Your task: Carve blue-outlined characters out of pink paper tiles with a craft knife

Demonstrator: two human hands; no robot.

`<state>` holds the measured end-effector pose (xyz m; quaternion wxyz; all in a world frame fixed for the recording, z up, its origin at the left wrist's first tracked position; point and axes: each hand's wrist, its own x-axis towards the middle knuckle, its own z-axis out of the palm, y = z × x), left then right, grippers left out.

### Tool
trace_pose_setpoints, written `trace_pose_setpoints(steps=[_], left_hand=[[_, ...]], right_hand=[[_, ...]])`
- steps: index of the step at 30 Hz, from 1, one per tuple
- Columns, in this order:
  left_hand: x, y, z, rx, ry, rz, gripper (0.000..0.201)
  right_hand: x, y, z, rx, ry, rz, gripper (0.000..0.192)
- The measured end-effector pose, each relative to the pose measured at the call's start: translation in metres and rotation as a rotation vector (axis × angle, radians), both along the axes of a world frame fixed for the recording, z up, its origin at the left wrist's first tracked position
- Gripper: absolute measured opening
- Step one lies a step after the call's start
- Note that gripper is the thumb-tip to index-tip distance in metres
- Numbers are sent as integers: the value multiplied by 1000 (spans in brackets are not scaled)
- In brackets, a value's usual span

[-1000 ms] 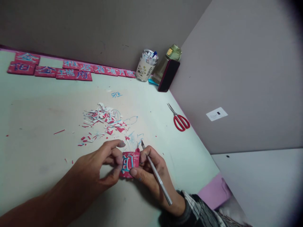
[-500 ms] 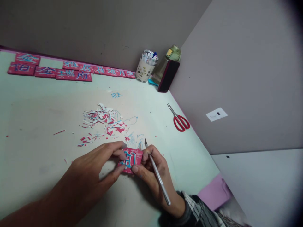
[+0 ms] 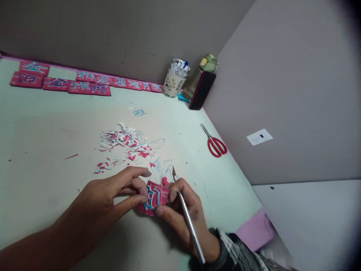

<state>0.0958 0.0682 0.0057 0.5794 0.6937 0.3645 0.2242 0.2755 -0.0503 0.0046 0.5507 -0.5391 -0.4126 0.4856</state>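
Note:
A small red tile (image 3: 154, 195) with a raised, blue-edged character is held between my hands over the table. My left hand (image 3: 113, 195) pinches its left edge with the thumb and fingers, the index finger raised above. My right hand (image 3: 186, 210) grips the tile's right side between thumb and fingers. That same hand keeps a silver craft knife (image 3: 188, 218) tucked along it, with the blade pointing up and away. A small red scrap (image 3: 165, 181) shows just beyond the tile. Part of the character is hidden by my left fingertips.
Red and white shavings (image 3: 124, 139) are heaped beyond my hands. Red-handled scissors (image 3: 213, 141) lie to the right. Along the back stand a jar of pens (image 3: 172, 82), a green bottle (image 3: 194, 79), a phone (image 3: 202, 91) and a row of carved red tiles (image 3: 81, 87).
The tile has turned and tilted in my hands. My left thumb and fingers have closed together at its left edge. The red scrap now shows beyond the tile.

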Motion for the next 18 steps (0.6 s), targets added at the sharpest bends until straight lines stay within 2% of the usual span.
trace_pose_setpoints(steps=[3, 5, 10, 14, 16, 18], left_hand=[[0, -2, -1, 187, 21, 59, 24], [0, -3, -2, 218, 8, 67, 25], [0, -1, -5, 145, -17, 62, 25], [1, 4, -10, 80, -38, -44, 21], [-1, 3, -13, 231, -40, -83, 23], [-2, -2, -16, 539, -42, -92, 30]], right_hand=[[0, 2, 2, -6, -22, -31, 36], [0, 2, 2, -20, -22, -45, 35], [0, 2, 0, -20, -29, -36, 35], [0, 1, 1, -11, -102, -11, 33], [-1, 2, 2, -17, -148, -28, 33], [-1, 3, 1, -13, -174, -53, 34]])
